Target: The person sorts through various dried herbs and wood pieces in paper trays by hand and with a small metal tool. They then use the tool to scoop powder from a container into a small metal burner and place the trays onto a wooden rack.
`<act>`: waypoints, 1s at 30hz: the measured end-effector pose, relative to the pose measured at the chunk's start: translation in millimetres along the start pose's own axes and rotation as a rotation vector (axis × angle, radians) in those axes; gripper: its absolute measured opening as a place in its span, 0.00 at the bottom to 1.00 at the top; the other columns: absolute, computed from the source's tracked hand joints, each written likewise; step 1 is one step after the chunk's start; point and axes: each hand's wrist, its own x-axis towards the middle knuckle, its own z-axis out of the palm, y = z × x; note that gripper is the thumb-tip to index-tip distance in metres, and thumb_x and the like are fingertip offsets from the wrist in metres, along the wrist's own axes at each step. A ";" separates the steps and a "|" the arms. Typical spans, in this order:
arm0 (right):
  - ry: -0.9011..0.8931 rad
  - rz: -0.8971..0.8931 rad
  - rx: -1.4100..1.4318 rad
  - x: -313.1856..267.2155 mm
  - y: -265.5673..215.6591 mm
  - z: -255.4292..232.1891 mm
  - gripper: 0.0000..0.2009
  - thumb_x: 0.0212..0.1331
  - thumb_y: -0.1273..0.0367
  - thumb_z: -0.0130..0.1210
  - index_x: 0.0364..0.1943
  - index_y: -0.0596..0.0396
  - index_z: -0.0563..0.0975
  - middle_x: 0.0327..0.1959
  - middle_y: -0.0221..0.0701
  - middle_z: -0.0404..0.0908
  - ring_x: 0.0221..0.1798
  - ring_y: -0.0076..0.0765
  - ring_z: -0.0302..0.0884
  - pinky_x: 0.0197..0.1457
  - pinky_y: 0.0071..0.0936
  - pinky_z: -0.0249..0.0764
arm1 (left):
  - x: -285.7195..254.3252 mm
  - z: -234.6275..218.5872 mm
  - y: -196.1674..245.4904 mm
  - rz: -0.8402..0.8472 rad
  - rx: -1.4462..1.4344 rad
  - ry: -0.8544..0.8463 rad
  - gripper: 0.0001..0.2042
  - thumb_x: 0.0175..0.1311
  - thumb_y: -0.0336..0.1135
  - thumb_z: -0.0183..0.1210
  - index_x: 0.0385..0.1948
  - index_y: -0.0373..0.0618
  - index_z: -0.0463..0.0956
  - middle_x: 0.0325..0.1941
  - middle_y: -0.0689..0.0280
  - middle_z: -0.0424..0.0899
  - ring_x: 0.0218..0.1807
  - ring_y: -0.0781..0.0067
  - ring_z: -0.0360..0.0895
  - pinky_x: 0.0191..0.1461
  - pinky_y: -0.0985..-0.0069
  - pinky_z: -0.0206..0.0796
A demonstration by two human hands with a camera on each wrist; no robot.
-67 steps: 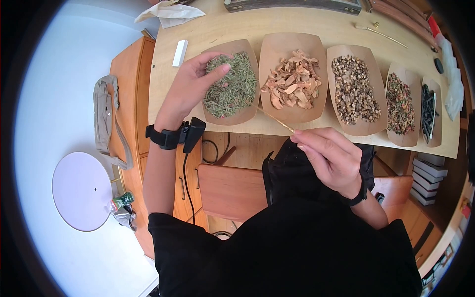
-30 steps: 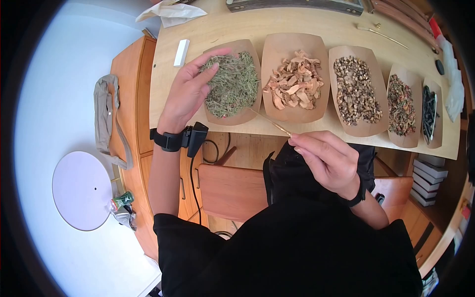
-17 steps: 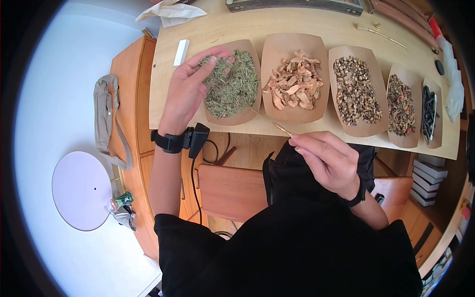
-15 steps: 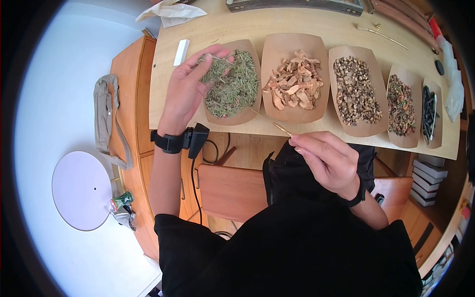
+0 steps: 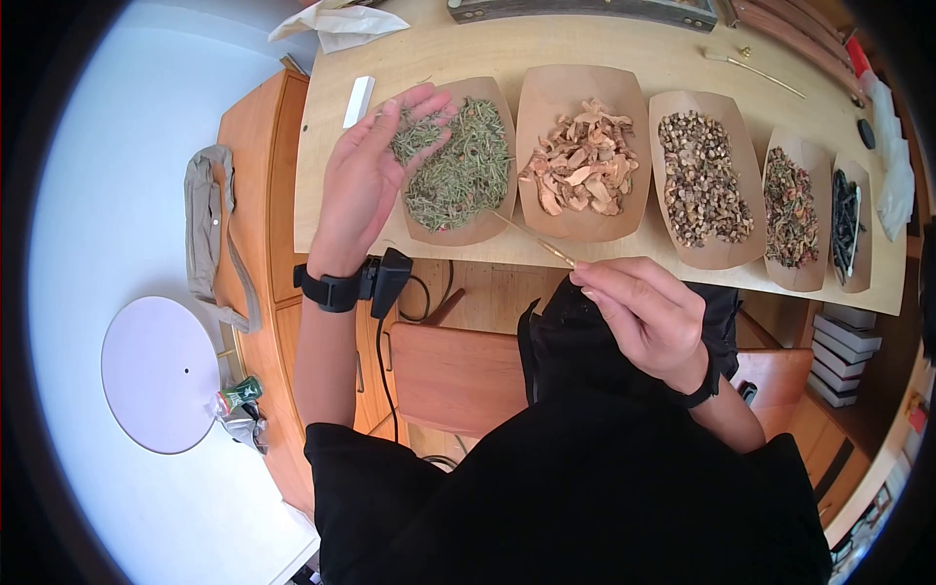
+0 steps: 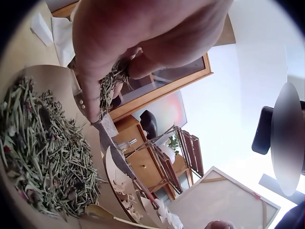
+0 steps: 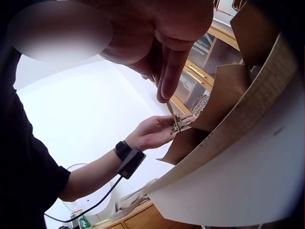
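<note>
In the head view, my left hand [image 5: 363, 180] hovers over the left part of a paper tray [image 5: 466, 237] piled with dried green needle-like herb [image 5: 473, 175]. A small clump of herb [image 7: 178, 125] lies on its loosely spread fingers, palm turned up, as the right wrist view shows. My right hand [image 5: 648, 317] pinches the end of a thin brass spoon [image 5: 539, 243] between thumb and fingers, in front of the table edge. The spoon's flat bowl [image 6: 99, 212] reaches the near right rim of the herb tray in the left wrist view.
Rightward stand more paper trays: tan dried slices [image 5: 585, 175], brown chopped pieces [image 5: 702, 180], a mixed reddish herb [image 5: 790, 210] and dark strips [image 5: 844, 224]. A white block [image 5: 358, 102], white cloth [image 5: 341, 26] and brass tool [image 5: 760, 73] lie behind. A cable [image 5: 380, 370] hangs from the left wrist.
My left hand has drawn back slightly left and rolled its palm upward, its fingers spreading with herb on them. The right hand and spoon have hardly moved.
</note>
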 end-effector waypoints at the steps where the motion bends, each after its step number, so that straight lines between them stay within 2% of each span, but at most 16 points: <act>1: -0.001 0.002 0.002 0.1 -0.1 0.1 0.13 0.56 0.84 0.62 0.47 0.65 0.83 0.39 0.41 0.86 0.40 0.36 0.87 0.43 0.26 0.84 | -1.0 1.4 1.3 -0.001 -0.017 0.001 0.21 0.83 0.38 0.39 0.64 0.28 0.67 0.63 0.49 0.78 0.68 0.59 0.74 0.75 0.58 0.65; 2: -0.001 0.002 0.002 0.1 0.9 1.2 0.13 0.56 0.84 0.62 0.47 0.65 0.83 0.39 0.41 0.86 0.40 0.36 0.87 0.43 0.26 0.84 | -1.8 2.6 2.1 -0.001 -0.016 0.001 0.21 0.83 0.38 0.39 0.64 0.28 0.67 0.63 0.49 0.78 0.68 0.59 0.74 0.75 0.58 0.65; 4: 0.049 -0.051 -0.008 0.1 4.1 4.1 0.16 0.53 0.81 0.67 0.48 0.63 0.84 0.38 0.39 0.85 0.34 0.35 0.85 0.35 0.27 0.82 | -3.1 4.6 3.5 0.017 -0.014 -0.001 0.22 0.83 0.38 0.37 0.65 0.28 0.66 0.64 0.48 0.77 0.67 0.58 0.74 0.74 0.59 0.66; 5: 0.049 -0.051 -0.008 -0.1 3.1 3.4 0.16 0.53 0.81 0.67 0.48 0.63 0.84 0.38 0.39 0.85 0.34 0.35 0.85 0.35 0.27 0.82 | -3.4 5.4 4.6 0.017 -0.014 0.000 0.22 0.83 0.38 0.37 0.65 0.28 0.66 0.64 0.48 0.77 0.67 0.58 0.74 0.74 0.59 0.66; 7: 0.004 -0.001 0.006 -0.5 0.4 1.2 0.13 0.56 0.85 0.62 0.47 0.65 0.83 0.40 0.41 0.86 0.40 0.37 0.88 0.43 0.26 0.84 | -3.8 6.5 6.4 0.017 0.014 -0.001 0.23 0.82 0.39 0.36 0.65 0.28 0.66 0.64 0.48 0.77 0.69 0.57 0.73 0.74 0.58 0.64; 10: -0.001 0.007 0.014 -0.9 0.2 0.9 0.13 0.56 0.85 0.62 0.47 0.65 0.83 0.40 0.41 0.86 0.40 0.37 0.88 0.43 0.27 0.84 | -5.3 7.7 6.3 0.029 0.052 0.008 0.25 0.80 0.40 0.34 0.65 0.27 0.66 0.66 0.47 0.75 0.71 0.56 0.71 0.75 0.56 0.61; 11: 0.000 0.007 0.014 -0.6 1.1 1.4 0.13 0.56 0.85 0.62 0.47 0.65 0.83 0.40 0.41 0.86 0.40 0.37 0.88 0.43 0.27 0.84 | -5.4 7.2 6.0 0.029 0.052 0.008 0.25 0.80 0.40 0.34 0.65 0.27 0.66 0.66 0.47 0.75 0.71 0.56 0.71 0.75 0.56 0.61; 13: 0.046 -0.052 -0.003 0.1 3.9 3.2 0.16 0.53 0.81 0.67 0.48 0.63 0.84 0.38 0.39 0.85 0.34 0.35 0.85 0.35 0.27 0.82 | -5.9 5.0 4.7 0.016 -0.024 -0.022 0.27 0.78 0.41 0.32 0.66 0.27 0.65 0.69 0.46 0.73 0.72 0.57 0.69 0.77 0.58 0.57; 17: 0.047 -0.051 -0.005 -0.5 4.4 3.5 0.16 0.53 0.82 0.67 0.48 0.63 0.84 0.38 0.39 0.85 0.35 0.35 0.85 0.35 0.27 0.82 | -4.6 2.5 3.1 0.021 -0.021 -0.030 0.28 0.77 0.42 0.31 0.68 0.28 0.64 0.71 0.44 0.71 0.73 0.57 0.68 0.78 0.61 0.55; 20: 0.046 -0.055 -0.004 0.0 4.2 3.2 0.16 0.54 0.81 0.67 0.48 0.63 0.84 0.38 0.39 0.85 0.35 0.35 0.85 0.35 0.27 0.82 | -6.0 4.1 5.4 0.004 -0.019 -0.068 0.29 0.74 0.39 0.33 0.70 0.24 0.59 0.74 0.43 0.66 0.76 0.54 0.63 0.80 0.61 0.53; 25: 0.048 -0.056 0.008 0.5 4.2 3.8 0.16 0.54 0.81 0.67 0.48 0.63 0.84 0.38 0.39 0.85 0.34 0.35 0.85 0.35 0.27 0.82 | -10.1 9.7 8.6 -0.008 0.154 -0.088 0.29 0.76 0.43 0.34 0.72 0.33 0.61 0.73 0.47 0.69 0.78 0.61 0.60 0.81 0.64 0.43; 30: 0.047 -0.052 0.011 0.1 4.8 4.0 0.15 0.54 0.81 0.67 0.48 0.63 0.84 0.38 0.39 0.85 0.34 0.35 0.85 0.34 0.28 0.82 | -11.7 12.3 9.0 -0.007 0.230 -0.088 0.28 0.80 0.46 0.33 0.72 0.36 0.62 0.72 0.51 0.72 0.77 0.64 0.61 0.82 0.64 0.42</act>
